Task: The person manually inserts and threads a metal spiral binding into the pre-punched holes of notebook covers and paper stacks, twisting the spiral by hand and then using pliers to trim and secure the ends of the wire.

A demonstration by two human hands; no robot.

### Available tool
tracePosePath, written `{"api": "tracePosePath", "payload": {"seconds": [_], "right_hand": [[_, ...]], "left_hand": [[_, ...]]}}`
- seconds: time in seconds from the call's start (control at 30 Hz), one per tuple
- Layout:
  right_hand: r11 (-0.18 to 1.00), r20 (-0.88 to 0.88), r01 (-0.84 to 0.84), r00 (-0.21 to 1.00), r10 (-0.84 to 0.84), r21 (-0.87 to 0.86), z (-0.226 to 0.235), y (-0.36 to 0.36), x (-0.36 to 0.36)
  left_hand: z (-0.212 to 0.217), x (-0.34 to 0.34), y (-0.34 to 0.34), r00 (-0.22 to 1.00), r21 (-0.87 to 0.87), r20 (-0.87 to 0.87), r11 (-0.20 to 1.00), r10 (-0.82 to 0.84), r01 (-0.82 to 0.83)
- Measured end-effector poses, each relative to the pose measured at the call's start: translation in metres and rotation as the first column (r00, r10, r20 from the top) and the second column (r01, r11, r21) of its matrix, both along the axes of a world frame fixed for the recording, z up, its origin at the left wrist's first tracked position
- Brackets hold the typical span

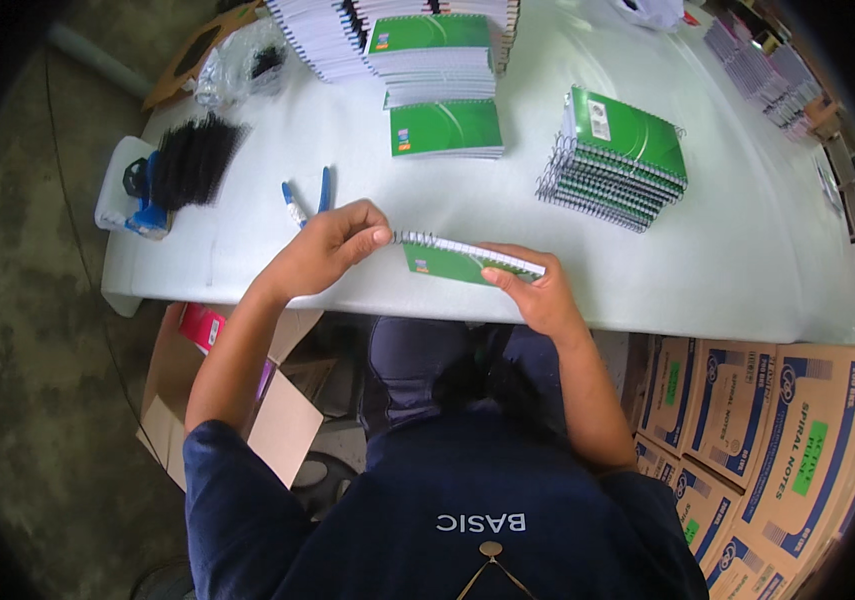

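- as the left hand [332, 245] pinches the wire spiral's [467, 248] end, a steady grip helps.
- the right hand [537, 290] clasps the green notebook [447, 264]; bracing it seems wise.

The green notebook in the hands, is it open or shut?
Shut: the green notebook shows only its cover, both hands gripping its spiral edge.

Two hands [332, 250], one notebook [452, 262]
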State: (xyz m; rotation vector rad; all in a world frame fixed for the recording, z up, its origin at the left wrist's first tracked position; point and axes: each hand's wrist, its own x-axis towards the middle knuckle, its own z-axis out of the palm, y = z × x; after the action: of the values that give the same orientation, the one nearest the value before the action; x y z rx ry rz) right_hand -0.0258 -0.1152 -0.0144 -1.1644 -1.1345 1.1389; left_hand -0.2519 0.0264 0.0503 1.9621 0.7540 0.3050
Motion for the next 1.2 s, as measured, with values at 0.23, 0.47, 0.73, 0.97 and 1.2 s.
{"api": "tracePosePath", "payload": {"seconds": [0.23, 0.47, 0.73, 0.97, 1.2], "right_hand": [[0.999, 0.006, 0.002, 1.0, -0.002, 0.035, -0.002, -0.001, -0.001], [0.995, 0.071, -0.044, 0.997, 0.038, 0.084, 0.005, -0.003, 0.002], [0.987, 0.154, 0.029, 0.987, -0.053, 0.157, -0.002, -0.006, -0.006], [0.953, 0.28, 0.037, 0.952, -0.125, 0.301, -0.003, -0.009, -0.011], [0.867, 0.303, 0.14, 0.9, -0.312, 0.478, -0.013, -0.016, -0.024]], "left_hand": [[0.007, -0.001, 0.001, 0.998, -0.012, 0.01, 0.998, -0.063, 0.063], [0.015, 0.002, 0.018, 0.985, -0.334, -0.127, 0.94, -0.118, 0.069], [0.024, 0.026, 0.003, 0.944, 0.553, 0.018, 0.79, -0.33, 0.265], [0.016, 0.033, -0.024, 0.975, 0.857, -0.222, 0.472, -0.028, 0.208], [-0.091, -0.008, -0.085, 0.934, 0.952, -0.212, 0.155, -0.288, 0.263]]}}
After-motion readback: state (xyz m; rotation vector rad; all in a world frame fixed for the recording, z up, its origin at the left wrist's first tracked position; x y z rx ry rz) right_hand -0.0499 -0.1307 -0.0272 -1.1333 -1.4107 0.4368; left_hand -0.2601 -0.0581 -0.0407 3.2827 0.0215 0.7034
